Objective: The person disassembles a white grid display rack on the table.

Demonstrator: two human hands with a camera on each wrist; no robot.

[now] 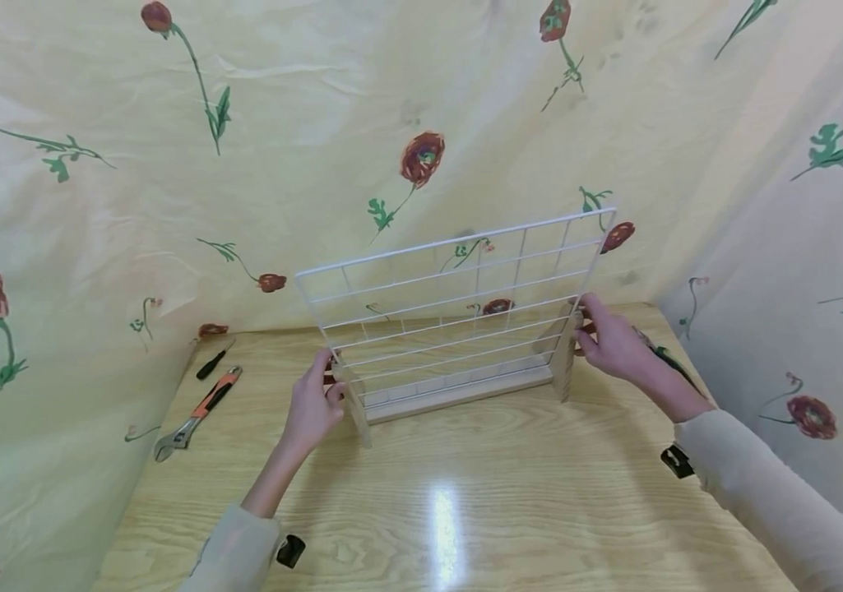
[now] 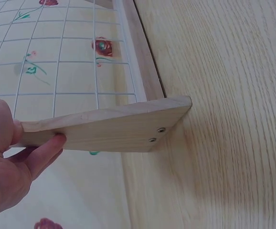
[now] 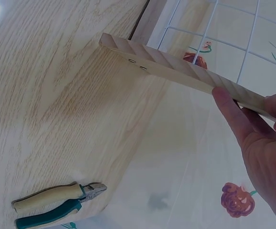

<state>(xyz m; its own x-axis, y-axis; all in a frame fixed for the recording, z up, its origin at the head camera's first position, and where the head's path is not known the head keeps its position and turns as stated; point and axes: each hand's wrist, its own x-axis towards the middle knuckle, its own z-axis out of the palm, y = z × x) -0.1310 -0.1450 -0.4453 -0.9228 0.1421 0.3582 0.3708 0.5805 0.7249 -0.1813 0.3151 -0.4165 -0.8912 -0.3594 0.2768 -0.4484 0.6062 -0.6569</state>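
Note:
A rack with a white wire grid [image 1: 458, 242] stands on the table between the two hands. A wooden crossbar [image 1: 458, 398] joins its two side boards low down. My left hand [image 1: 315, 401] grips the upper end of the left side board [image 2: 114, 128], thumb on one face and fingers on the other. The right side board [image 3: 176, 66] is held the same way near its top by my right hand [image 1: 611, 339]. Two screw heads [image 2: 161, 130] show near the bottom of the left board, and two more [image 3: 132, 61] on the right one. The grid leans back toward the wall.
An adjustable wrench [image 1: 202, 409] with orange-and-black handle and a small black screwdriver [image 1: 214, 362] lie at the table's left side. Cutting pliers [image 3: 49, 198] with cream and green handles lie near the right edge. Flower-printed cloth [image 1: 362, 107] hangs behind and at both sides.

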